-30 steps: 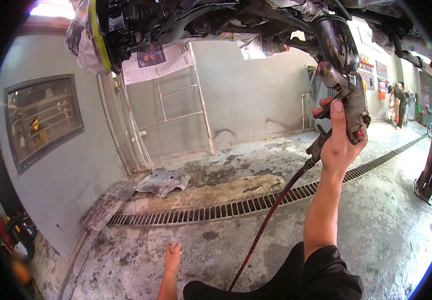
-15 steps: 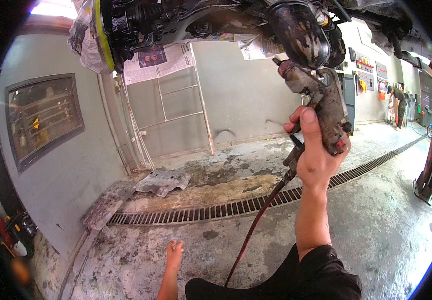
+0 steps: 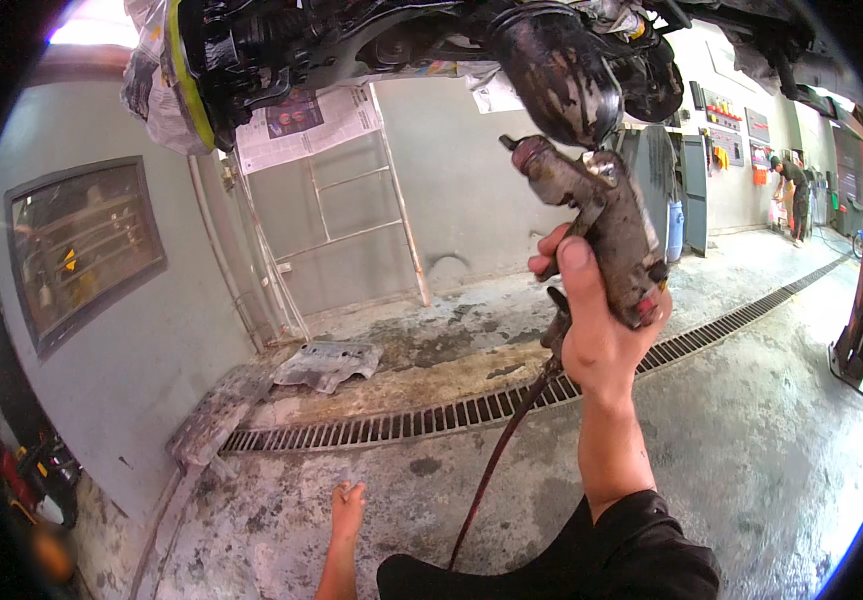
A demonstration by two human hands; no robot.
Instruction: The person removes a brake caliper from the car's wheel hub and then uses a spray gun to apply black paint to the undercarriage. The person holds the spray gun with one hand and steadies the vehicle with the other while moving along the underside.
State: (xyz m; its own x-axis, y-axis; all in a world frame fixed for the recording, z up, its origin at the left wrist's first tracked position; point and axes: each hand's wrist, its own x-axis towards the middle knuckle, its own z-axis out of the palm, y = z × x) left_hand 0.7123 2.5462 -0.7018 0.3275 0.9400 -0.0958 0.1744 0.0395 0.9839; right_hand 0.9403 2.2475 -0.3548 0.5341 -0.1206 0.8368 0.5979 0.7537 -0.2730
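Observation:
My right hand (image 3: 607, 330) is raised at right of centre, wrapped round a grimy, paint-crusted spray gun (image 3: 620, 225). Fingertips curl at its trigger side, and the thumb lies along the body. A dark, paint-streaked cup (image 3: 557, 80) sits on top of the gun, and its nozzle points up and left. A dark red hose (image 3: 499, 455) hangs from the gun down past my shirt. Low in the view, my left hand (image 3: 348, 508) is held out over the floor with nothing in it, fingers partly bent and apart. Overhead runs a vehicle's black underside (image 3: 352, 50).
Newspaper (image 3: 327, 125) hangs below the vehicle, and plastic with yellow tape wraps a wheel hub (image 3: 177, 80). A metal frame (image 3: 399, 195) leans on the wall. A drain grate (image 3: 432, 420) crosses the floor beside a grey panel (image 3: 327, 365). Another person (image 3: 795, 200) stands far right near a lift post (image 3: 857, 280).
My right hand and the spray gun have moved left and slightly down, the cup shifting with them. The view has turned a little. My left hand stays nearly where it was.

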